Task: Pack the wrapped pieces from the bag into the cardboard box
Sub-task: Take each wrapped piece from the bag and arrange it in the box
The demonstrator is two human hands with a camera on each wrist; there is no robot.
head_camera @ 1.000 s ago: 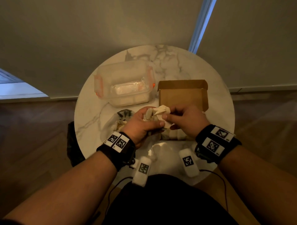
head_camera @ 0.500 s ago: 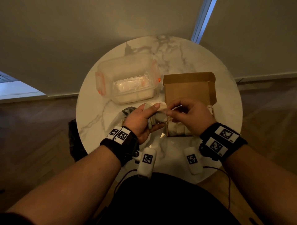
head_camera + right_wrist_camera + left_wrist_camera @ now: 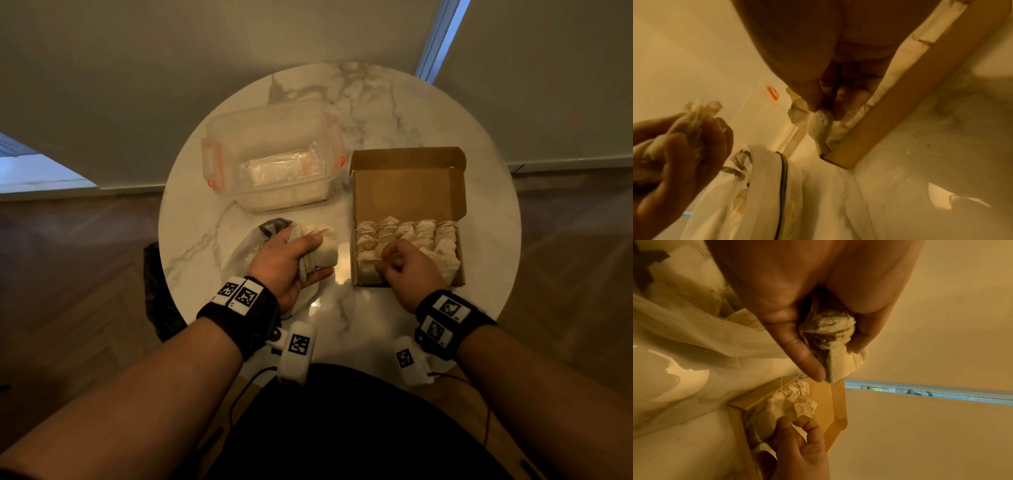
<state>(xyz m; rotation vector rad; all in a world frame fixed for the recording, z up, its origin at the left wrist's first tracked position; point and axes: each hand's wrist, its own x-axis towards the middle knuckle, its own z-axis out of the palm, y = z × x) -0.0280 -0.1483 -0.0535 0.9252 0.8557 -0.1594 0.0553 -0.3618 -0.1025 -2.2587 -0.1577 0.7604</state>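
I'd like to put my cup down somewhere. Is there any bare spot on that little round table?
Bare marble lies beyond the plastic tub and cardboard box, and along the left edge beside the bag. The near middle is crowded: the left hand grips wrapped pieces, the right hand works in the box.

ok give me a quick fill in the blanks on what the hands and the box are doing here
1. The left hand grips a stack of wrapped pieces above the ____ bag.
2. The right hand sets a piece into the near-____ corner of the cardboard box.
3. The box's lid stands ____.
4. The clear tub has ____ latches.

Missing words: plastic; left; open; orange
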